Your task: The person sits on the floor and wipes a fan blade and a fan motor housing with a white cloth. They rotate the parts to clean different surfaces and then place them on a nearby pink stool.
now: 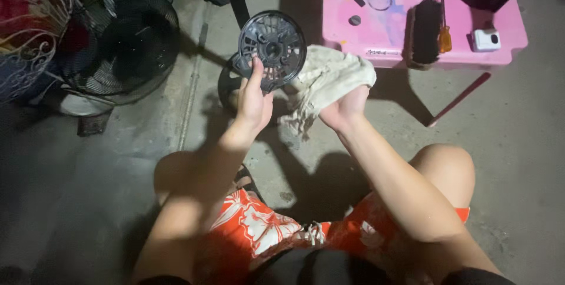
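Right now the left hand (253, 99) holds a round black plastic fan part (272, 43) up in the air above the floor (506, 143), with its fingers (256, 73) pinched on just the bottom rim, and the right hand (344, 108) has its fingers wrapped tight in a pale rag (329, 76) that touches the part's right side. Because the grip is only on the edge, a hard rub from the rag could twist the part loose, and it might drop on the hard floor and crack. Also, the rag's loose threads could snag in the little slots.
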